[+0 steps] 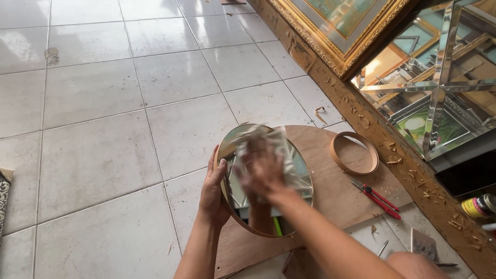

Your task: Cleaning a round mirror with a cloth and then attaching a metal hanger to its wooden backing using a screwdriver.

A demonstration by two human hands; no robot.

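A round mirror [302, 178] in a thin wooden rim stands tilted on a round plywood board [330, 199] on the floor. My left hand [213, 188] grips the mirror's left edge and holds it up. My right hand [261, 170] presses a crumpled pale cloth [281, 142] against the glass; the hand and cloth are blurred with motion and cover much of the mirror's face.
A loose wooden ring [354, 153] and red-handled cutters [377, 198] lie on the board to the right. A gilt picture frame [336, 54] and a faceted mirror panel [439, 88] lean at upper right. Wood shavings litter the strip beside them. A yellow can [478, 206] stands far right.
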